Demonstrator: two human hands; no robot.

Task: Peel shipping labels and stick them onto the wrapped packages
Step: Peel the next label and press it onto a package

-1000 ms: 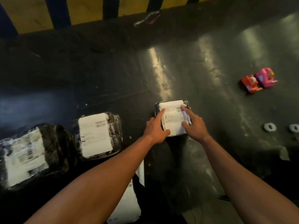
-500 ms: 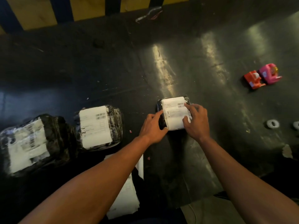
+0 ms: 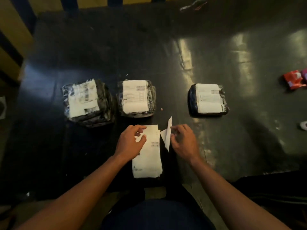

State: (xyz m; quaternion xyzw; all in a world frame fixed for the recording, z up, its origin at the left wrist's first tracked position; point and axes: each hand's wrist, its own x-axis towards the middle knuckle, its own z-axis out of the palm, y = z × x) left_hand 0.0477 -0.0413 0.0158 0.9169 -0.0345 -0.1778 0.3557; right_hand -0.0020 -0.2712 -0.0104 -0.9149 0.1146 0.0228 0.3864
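Three black wrapped packages lie in a row on the dark table, each with a white label on top: the left package (image 3: 86, 102), the middle package (image 3: 135, 97) and the right package (image 3: 207, 99), which sits apart. A stack of white label sheets (image 3: 147, 156) lies near the front edge. My left hand (image 3: 130, 141) rests on the stack's upper left corner, thumb and fingers pinching the top sheet. My right hand (image 3: 184, 141) pinches a folded white paper strip (image 3: 167, 135) that stands up just right of the stack.
A red and pink tape dispenser (image 3: 294, 79) sits at the far right edge, with a small white object (image 3: 303, 125) below it. Cardboard boxes (image 3: 11, 40) stand at the left. My dark-clothed lap (image 3: 154, 214) is at the table's front edge.
Both hands have left the right package, whose label now lies flat, and come back to the label stack. The view has shifted left and nearer.
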